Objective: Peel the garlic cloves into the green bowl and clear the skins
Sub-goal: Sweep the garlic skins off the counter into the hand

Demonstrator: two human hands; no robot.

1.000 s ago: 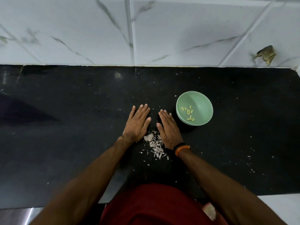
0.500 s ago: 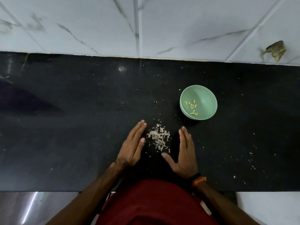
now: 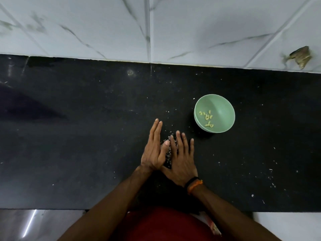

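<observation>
**Two flat hands closed on the pile of skins**

The peeling looked finished, judging by the layout. The garlic cloves (image 3: pixel 206 118) lay bare and yellowish in the bottom of the green bowl (image 3: pixel 224 108), which stood on the black counter (image 3: pixel 86 136) to the right of the hands and a little farther off, apart from them. Set there, it was clear of the sweeping, so no skin was likely to be pushed in among the cloves.

The left hand (image 3: pixel 153 152) and the right hand (image 3: pixel 181 160) were pressed close together on the counter, near its front edge, fingers straight and pointing away from the person. Neither clenched or pinched anything; both were flat and released, used as scrapers. Between them showed a thin strip of the pale skins (image 3: pixel 168 153), most of the heap hidden under the fingers. The hands seemed to be placed so as to trap the loose flakes into one mound that could be lifted at once. The heels of the hands touched or overlapped at the near end, closing that gap.

Stray flecks (image 3: pixel 271 176) were scattered over the counter well to the right, outside the hands, so the clearing was probably not complete. A black and orange wristband (image 3: pixel 194 184) sat on the right wrist.
</observation>
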